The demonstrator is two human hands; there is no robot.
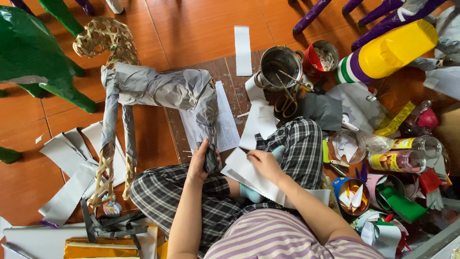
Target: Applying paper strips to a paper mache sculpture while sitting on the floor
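A woven bamboo animal frame (103, 41) lies on its side on the orange floor, its body wrapped in grey paper (158, 88). My left hand (200, 160) grips the grey-covered hind leg (211, 158) of the figure. My right hand (263, 163) rests on a white sheet of paper (244, 170) lying over my lap and pinches its edge. I sit with legs crossed in checked trousers (302, 144).
White paper strips (67, 163) lie at the left beside green papered figures (33, 57). A metal pot (280, 64) with sticks, scissors (286, 103), jars (402, 160), cups of scraps (352, 194) and a yellow roll (390, 50) crowd the right. Purple legs (383, 14) stand beyond.
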